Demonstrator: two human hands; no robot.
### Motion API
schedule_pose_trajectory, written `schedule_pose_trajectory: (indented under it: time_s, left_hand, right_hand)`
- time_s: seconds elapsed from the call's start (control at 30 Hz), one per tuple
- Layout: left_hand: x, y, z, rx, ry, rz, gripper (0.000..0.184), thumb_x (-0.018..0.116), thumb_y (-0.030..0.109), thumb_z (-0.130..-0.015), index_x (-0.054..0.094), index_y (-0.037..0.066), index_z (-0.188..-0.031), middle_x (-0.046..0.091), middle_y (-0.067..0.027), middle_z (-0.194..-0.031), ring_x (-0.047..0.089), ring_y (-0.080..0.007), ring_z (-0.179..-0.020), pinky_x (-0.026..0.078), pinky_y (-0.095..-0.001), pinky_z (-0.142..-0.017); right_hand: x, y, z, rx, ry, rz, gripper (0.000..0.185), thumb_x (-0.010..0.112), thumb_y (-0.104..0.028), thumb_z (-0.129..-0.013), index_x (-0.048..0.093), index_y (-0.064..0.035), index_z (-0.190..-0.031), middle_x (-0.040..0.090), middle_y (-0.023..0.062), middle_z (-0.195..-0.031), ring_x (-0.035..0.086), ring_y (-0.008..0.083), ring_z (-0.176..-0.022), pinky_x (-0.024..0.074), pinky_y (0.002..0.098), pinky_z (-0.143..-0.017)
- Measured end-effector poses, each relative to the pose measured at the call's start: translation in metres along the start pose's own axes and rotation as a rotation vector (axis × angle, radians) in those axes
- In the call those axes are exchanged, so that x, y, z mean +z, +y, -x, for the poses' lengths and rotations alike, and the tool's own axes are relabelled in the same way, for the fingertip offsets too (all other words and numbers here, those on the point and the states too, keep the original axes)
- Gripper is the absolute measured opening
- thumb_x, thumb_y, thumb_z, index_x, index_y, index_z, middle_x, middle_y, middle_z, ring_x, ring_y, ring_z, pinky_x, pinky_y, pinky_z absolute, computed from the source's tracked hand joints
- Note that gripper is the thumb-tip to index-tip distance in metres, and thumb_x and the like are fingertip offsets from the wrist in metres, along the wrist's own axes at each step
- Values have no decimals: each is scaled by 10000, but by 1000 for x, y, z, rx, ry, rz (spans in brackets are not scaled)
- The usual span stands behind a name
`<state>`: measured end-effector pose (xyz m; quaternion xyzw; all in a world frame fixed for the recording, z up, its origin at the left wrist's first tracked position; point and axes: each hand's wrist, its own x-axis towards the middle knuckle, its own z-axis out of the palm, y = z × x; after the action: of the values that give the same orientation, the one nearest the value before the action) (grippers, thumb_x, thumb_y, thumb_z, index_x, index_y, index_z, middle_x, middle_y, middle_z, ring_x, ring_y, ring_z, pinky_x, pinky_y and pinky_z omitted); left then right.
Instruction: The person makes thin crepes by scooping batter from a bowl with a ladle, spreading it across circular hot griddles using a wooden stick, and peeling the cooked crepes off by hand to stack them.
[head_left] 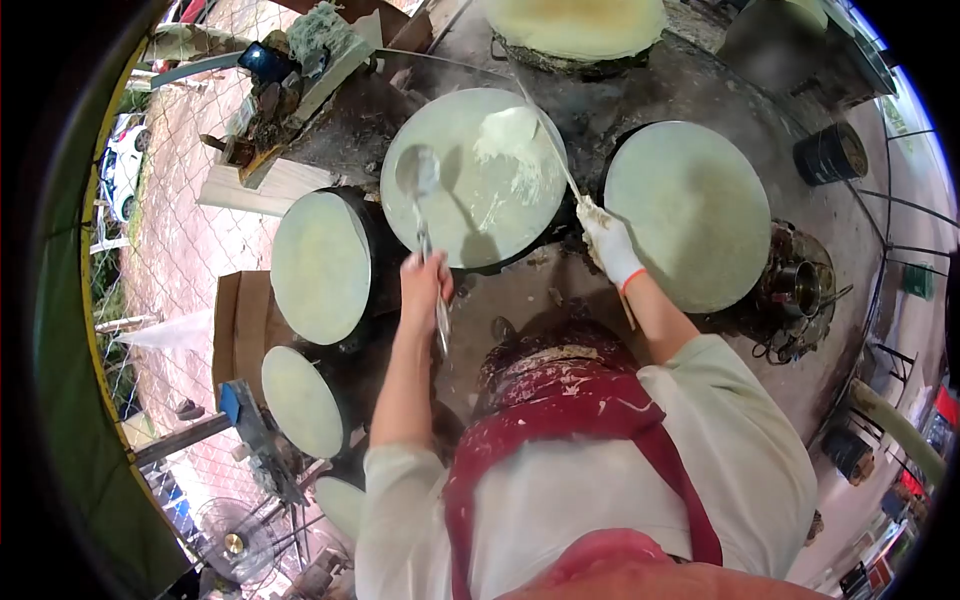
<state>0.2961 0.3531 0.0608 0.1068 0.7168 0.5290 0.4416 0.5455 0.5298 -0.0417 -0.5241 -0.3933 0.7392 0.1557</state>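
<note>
White-gloved right hand (609, 242) clutching thin stick (550, 139), left hand (424, 285) gripping ladle (419, 174), smeared griddle (440, 118) beneath

Left grip (424, 284) holds a ladle (418, 170), gloved right grip (608, 240) a stick (550, 141).

1. Open air lies between the left grip (425, 288) and the right grip (610, 242), over the near edge of the middle griddle (448, 116).
2. The ladle (426, 172) blocks that griddle's left part; the stick (550, 136) slants across its right side.
3. Only a narrow gap parts it from the left griddle (320, 268).
4. Beside the right griddle (688, 216), a metal pot (798, 288) obstructs passage.
</note>
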Motion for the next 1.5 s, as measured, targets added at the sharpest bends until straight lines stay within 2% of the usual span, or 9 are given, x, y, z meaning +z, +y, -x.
schedule_pose_trajectory:
  time_s: [0.3,0.73,0.9,1.03,1.13,1.2,1.27,1.33,1.5]
  left_hand:
    - [55,35,-173,-42,-270,28,130,533,92,-890,528,-19,-822,452,-22,-617,415,-101,-447,296,-250,-404]
    - [9,-14,-82,-381,-199,399,102,465,91,-957,429,22,-891,441,-32,-664,363,-103,-462,316,-239,-431]
    - [38,-31,-69,-513,-342,904,29,483,54,-938,460,42,-925,464,-26,-722,414,-122,-539,399,-268,-497]
    - [-29,-11,-36,-105,-528,916,113,514,63,-924,504,26,-1030,450,34,-676,374,-36,-439,347,-169,-411]
    - [-45,-29,1,-186,-726,1150,207,439,198,-1006,521,11,-1045,384,68,-539,285,-30,-309,280,-197,-356]
    - [-41,-4,20,-124,-545,992,264,406,233,-1022,536,4,-1005,362,84,-496,292,-23,-286,251,-222,-352]
    - [-47,7,26,-124,-481,1097,308,355,233,-1033,526,-24,-1032,374,95,-499,304,-12,-284,269,-231,-354]
    - [-51,8,38,-157,-687,1369,280,348,193,-1031,495,-45,-1016,373,87,-512,328,-3,-293,209,-214,-357]
    - [-93,-16,113,-67,-235,1272,273,367,184,-1025,508,-50,-1006,380,88,-511,337,-4,-297,238,-205,-356]
  right_hand:
    - [-18,62,20,-236,41,67,408,657,-285,-912,617,-51,-1244,528,-82,-716,415,12,-571,339,191,-501]
    - [92,86,54,-108,101,-220,355,631,-288,-928,633,-73,-1211,500,-79,-689,421,29,-531,311,189,-449]
    - [116,62,66,213,-172,-205,328,666,-368,-892,642,-161,-1146,560,-36,-674,448,51,-428,314,210,-373]
    - [66,-4,72,-25,-40,29,291,634,-376,-919,660,-207,-1155,461,-85,-611,337,16,-399,239,189,-354]
    - [30,3,11,-138,100,74,351,646,-336,-910,639,-131,-1195,516,-31,-679,463,57,-504,370,196,-452]
    - [35,44,-24,-429,-59,57,347,628,-270,-926,642,-35,-1181,647,30,-893,584,102,-888,472,248,-821]
    - [40,34,-7,-406,-169,644,362,643,-240,-914,625,-6,-1190,671,21,-1022,577,86,-926,454,242,-874]
    - [42,-3,28,-349,-275,616,409,677,-259,-888,617,-11,-1207,675,10,-1074,577,80,-964,438,239,-902]
    - [21,50,17,-528,-109,634,418,618,-262,-942,581,31,-1238,647,-1,-940,576,79,-848,464,243,-762]
